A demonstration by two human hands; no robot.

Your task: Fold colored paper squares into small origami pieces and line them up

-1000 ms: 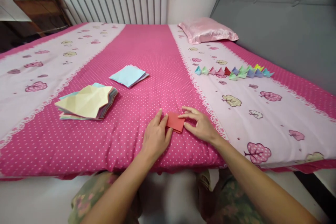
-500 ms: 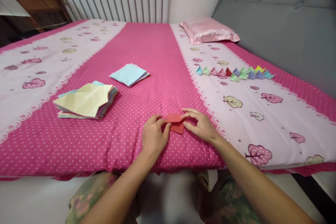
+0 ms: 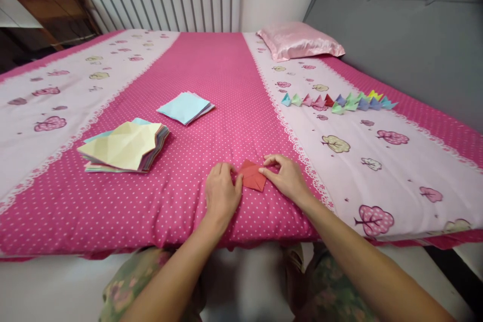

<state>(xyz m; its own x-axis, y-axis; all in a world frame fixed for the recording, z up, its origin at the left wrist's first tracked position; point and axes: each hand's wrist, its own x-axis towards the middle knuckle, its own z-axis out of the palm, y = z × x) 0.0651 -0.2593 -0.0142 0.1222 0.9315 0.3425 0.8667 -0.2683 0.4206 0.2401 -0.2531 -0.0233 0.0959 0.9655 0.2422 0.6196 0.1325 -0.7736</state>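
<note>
We pinch a small folded red paper (image 3: 252, 176) between both hands at the near edge of the pink dotted bedspread (image 3: 226, 70). Our left hand (image 3: 221, 193) sits at the paper's nine o'clock, fingers curled and closed on its left edge. Our right hand (image 3: 287, 178) sits at three o'clock, thumb and forefinger nipping the right corner. The paper lies on the cloth, partly lifted along a fold. At ten o'clock from it rests a stack of creased sheets (image 3: 124, 146), cream on top; at eleven o'clock, farther off, lies a stack of light blue squares (image 3: 184, 107). At two o'clock a row of folded paper shapes (image 3: 335, 101) stands in many colours. A pink pillow (image 3: 300, 40) lies at one o'clock, well apart.
</note>
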